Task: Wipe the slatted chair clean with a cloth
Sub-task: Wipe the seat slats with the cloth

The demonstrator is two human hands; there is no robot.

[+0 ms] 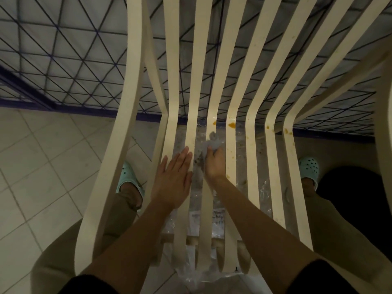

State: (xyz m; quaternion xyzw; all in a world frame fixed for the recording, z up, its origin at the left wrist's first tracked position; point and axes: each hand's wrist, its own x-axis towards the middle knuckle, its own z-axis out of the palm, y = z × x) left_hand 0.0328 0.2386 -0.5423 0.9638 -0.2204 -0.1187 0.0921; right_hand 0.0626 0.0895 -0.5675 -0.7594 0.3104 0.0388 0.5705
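A cream slatted chair [231, 158] fills the view from above, its slats bending from seat up into backrest. Orange-brown stains [231, 124] dot the slats near the bend. My left hand [172, 179] lies flat with straight fingers on the left seat slats. My right hand [215, 164] curls around a small grey cloth [213, 138], pressing it on a middle slat just below one stain. The fingers of that hand are mostly hidden under it.
Clear plastic sheeting [210, 221] lies on the tiled floor [42, 166] under the seat. A dark metal grille [63, 60] stands behind the chair. My feet in pale green clogs [310, 166] stand on either side of the seat.
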